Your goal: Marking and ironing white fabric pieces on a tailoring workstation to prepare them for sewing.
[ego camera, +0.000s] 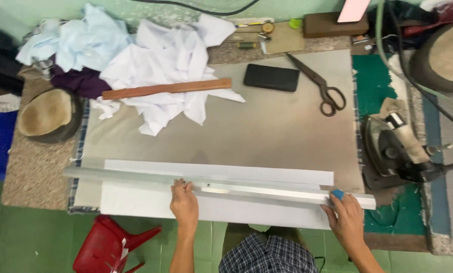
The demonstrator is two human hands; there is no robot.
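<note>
The work in hand is marking a line on a long strip of white fabric (211,207) that lies across the near edge of the grey padded table (267,131), with a long metal straightedge (206,184) laid over it from left to right. The left hand (184,202) rests flat on the fabric just near of the straightedge, fingers together and their tips pressed against its near edge. The right hand (348,220) sits at the right end of the straightedge and pinches a small blue piece of chalk (338,194) against that edge. Judged from this position, the fabric is already spread and the straightedge set, while the line itself appears not yet drawn (no chalk mark can be made out on the white cloth at this size). The fabric's near edge overhangs the table toward the person, and the right end of the straightedge projects past the cloth over the green mat (375,91). Room for movement is good along the straightedge between the two hands. The far half of the table is partly occupied: a heap of white cloth pieces (171,60) under a wooden ruler (166,89) at far left, a black case (271,77) and scissors (320,83) at far centre. An iron (396,149) stands well apart at the right, clear of the chalk hand.
</note>
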